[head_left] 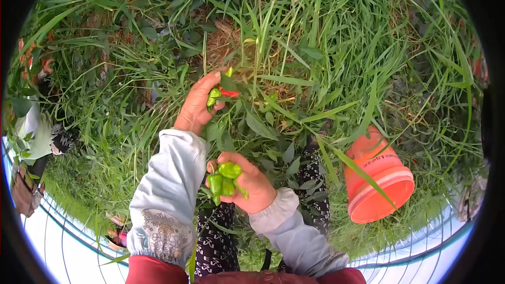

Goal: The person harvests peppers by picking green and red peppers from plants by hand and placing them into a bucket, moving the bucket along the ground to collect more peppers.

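Peppers rested in the curled fingers of the right hand; among leaves, fingers of the left hand pinched a green pepper beside a red pepper. Picking seemed underway, the next move to call for a gentle tug. Rightward, a bucket sat in grass.

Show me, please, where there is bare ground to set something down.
Most open is the small brown, straw-covered patch beyond the left hand, bordered by long green grass. Crowded: around the orange-red plastic bucket, where grass leans across.
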A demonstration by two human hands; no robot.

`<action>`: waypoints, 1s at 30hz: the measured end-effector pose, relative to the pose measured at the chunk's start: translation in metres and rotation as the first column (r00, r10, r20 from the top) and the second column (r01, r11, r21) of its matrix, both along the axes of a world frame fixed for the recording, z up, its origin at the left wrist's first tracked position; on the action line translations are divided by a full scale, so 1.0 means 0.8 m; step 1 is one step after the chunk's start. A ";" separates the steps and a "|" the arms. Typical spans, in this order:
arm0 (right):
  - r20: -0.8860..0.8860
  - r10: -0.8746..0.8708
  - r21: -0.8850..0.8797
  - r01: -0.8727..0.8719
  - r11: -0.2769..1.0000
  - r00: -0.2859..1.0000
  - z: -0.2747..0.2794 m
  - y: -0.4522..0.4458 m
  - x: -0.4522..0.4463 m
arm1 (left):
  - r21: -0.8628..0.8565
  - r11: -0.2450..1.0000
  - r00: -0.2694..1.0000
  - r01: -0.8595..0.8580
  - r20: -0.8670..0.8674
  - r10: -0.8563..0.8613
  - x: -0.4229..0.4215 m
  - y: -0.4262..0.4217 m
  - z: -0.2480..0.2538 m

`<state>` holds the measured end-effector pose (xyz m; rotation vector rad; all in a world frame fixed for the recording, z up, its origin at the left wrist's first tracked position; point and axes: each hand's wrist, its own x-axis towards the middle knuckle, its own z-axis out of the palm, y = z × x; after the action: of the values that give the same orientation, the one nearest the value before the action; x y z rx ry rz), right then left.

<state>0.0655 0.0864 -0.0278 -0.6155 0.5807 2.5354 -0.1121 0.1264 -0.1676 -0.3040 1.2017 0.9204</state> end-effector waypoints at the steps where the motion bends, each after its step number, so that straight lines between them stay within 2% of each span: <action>1: -0.001 -0.005 -0.004 0.005 1.000 1.000 0.003 0.000 0.003 | -0.006 0.999 0.998 -0.037 0.055 0.037 -0.005 -0.008 0.015; 4: -0.044 0.200 0.044 -0.198 0.979 0.979 0.005 -0.006 0.020 | 0.022 0.997 0.994 -0.076 0.079 0.074 -0.023 -0.030 0.061; 8: 0.005 0.226 0.077 -0.226 0.971 0.974 0.032 0.004 0.031 | 0.104 0.991 0.993 -0.081 0.095 0.071 -0.033 -0.047 0.140; 11: 0.084 0.187 0.075 -0.193 0.978 0.979 0.046 0.004 0.032 | 0.120 0.991 0.994 -0.064 0.094 0.053 -0.021 -0.054 0.186; 13: 0.103 0.132 0.086 -0.141 0.986 0.986 0.060 0.003 0.029 | 0.130 0.978 0.964 -0.164 0.231 0.131 -0.015 -0.061 0.208; 14: 0.098 0.095 0.088 -0.104 0.991 0.991 0.069 0.002 0.029 | 0.188 0.973 0.962 -0.136 0.260 0.084 -0.013 -0.062 0.219; 18: 0.120 -0.065 0.108 0.052 0.993 0.991 0.109 -0.018 0.027 | 0.240 0.968 0.963 -0.075 0.271 0.008 -0.001 -0.056 0.270; 23: 0.060 -0.201 0.099 0.195 0.976 0.978 0.135 -0.045 0.033 | 0.362 0.919 0.956 0.160 0.174 -0.235 0.001 -0.047 0.316; 24: 0.042 -0.221 0.094 0.217 0.972 0.974 0.134 -0.047 0.033 | 0.337 0.918 0.954 0.210 0.133 -0.267 0.002 -0.044 0.324; 28: 0.051 -0.227 0.104 0.221 0.970 0.972 0.120 -0.054 0.047 | 0.355 0.891 0.946 0.282 0.051 -0.320 0.021 -0.046 0.316; 30: 0.059 -0.228 0.126 0.220 0.967 0.972 0.118 -0.053 0.075 | 0.380 0.879 0.936 0.288 0.080 -0.342 0.050 -0.043 0.306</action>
<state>0.1252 0.0438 0.0662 -0.5629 0.4436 2.3064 -0.0717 0.0919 0.0775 0.1227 0.8894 0.7975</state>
